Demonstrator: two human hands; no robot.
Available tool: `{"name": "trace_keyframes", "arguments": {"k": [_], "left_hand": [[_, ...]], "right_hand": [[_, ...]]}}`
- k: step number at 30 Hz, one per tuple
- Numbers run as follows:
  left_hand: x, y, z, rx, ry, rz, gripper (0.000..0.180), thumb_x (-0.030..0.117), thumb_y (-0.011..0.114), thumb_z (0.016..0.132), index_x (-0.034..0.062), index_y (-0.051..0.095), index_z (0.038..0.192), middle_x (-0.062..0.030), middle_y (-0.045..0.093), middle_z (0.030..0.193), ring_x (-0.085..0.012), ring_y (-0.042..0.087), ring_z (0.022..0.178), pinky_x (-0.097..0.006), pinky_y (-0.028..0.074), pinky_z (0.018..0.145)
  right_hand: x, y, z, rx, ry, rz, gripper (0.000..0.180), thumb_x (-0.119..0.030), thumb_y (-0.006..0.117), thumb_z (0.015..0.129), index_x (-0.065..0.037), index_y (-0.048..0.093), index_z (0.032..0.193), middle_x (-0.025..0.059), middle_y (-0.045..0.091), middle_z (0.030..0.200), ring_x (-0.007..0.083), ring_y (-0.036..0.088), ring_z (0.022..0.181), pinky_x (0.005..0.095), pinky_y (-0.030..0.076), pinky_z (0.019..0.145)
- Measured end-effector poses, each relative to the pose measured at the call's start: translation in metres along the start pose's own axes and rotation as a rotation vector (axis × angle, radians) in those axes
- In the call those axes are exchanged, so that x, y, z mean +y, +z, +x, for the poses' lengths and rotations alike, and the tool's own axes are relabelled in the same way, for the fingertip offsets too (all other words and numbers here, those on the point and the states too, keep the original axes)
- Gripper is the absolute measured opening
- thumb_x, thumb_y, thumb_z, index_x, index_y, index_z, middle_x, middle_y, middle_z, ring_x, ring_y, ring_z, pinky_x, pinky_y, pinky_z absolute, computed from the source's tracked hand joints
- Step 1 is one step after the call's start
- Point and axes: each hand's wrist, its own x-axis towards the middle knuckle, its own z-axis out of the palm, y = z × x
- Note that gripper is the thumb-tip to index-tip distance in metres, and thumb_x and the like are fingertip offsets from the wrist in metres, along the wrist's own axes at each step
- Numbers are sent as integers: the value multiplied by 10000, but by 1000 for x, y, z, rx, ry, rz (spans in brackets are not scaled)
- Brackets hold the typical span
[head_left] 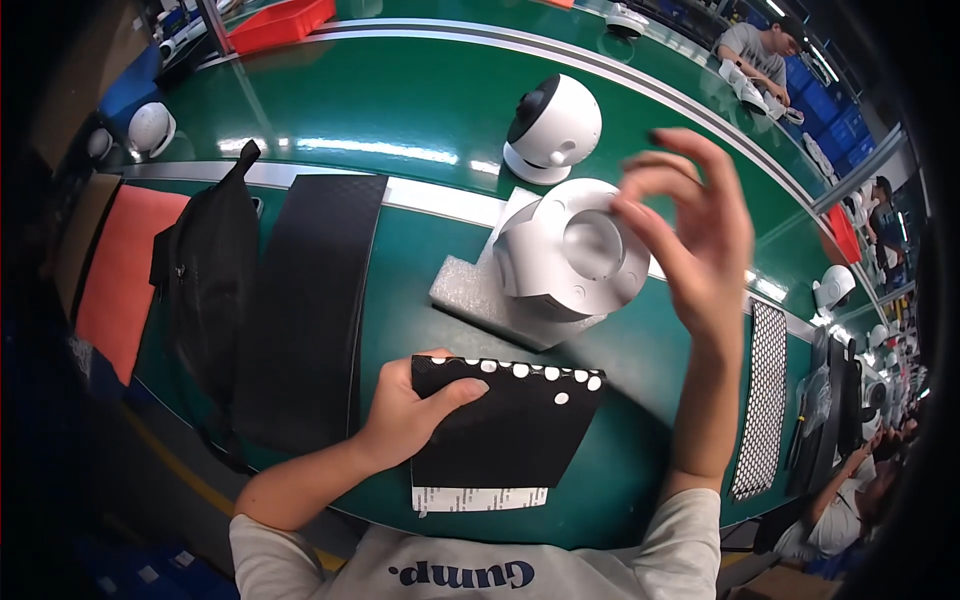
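Note:
My left hand (pixel 415 405) grips a folded black sheet (pixel 500 430) by its upper left corner, thumb on top. White round stickers (pixel 520 370) line the sheet's upper edge, and a pale printed backing shows below. My right hand (pixel 695 235) is raised beside a white rounded device (pixel 575 255), its thumb and a finger pinched together near the device's ring-shaped base. Motion blurs these fingers, and whatever sits between them is too small to make out. The device lies tipped in a white foam block (pixel 465 285), with the round opening of its base facing up.
A white ball-shaped camera (pixel 560 125) stands behind the device. To the left lie a black pad (pixel 310 300), a black bag (pixel 215 280) and an orange sheet (pixel 130 270). A dotted strip (pixel 760 400) lies at right. A co-worker (pixel 760 60) sits across the line.

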Motion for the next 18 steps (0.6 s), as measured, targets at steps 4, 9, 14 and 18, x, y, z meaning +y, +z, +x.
{"name": "trace_keyframes", "arguments": {"k": [4, 9, 14, 18], "left_hand": [[1, -2, 1, 17, -2, 6, 140, 94, 630, 760, 9, 554, 680, 31, 535, 613, -16, 461, 570, -178, 368, 499], [-3, -3, -1, -43, -67, 48, 100, 62, 618, 747, 7, 544, 707, 15, 549, 661, -33, 487, 611, -182, 402, 552], [-7, -1, 1, -31, -35, 32, 189, 129, 637, 768, 25, 523, 659, 49, 489, 585, -7, 416, 549, -183, 333, 473], [-4, 0, 2, -15, -26, -1, 177, 127, 637, 769, 20, 534, 673, 44, 504, 593, -7, 429, 550, -177, 340, 477]], "right_hand": [[24, 24, 12, -131, 263, 277, 345, 49, 544, 769, 4, 378, 1069, 72, 578, 789, 124, 569, 771, 244, 462, 728], [21, 16, 12, -211, 327, 239, 359, 43, 572, 757, 23, 376, 1057, 105, 593, 800, 149, 566, 846, 265, 457, 787], [20, 18, 11, -209, 359, 237, 341, 56, 567, 754, 16, 376, 1033, 107, 593, 795, 152, 572, 845, 265, 459, 792], [23, 19, 1, -161, 20, -114, 363, 61, 560, 730, -21, 428, 1058, 107, 621, 817, 171, 616, 785, 269, 475, 750]]}}
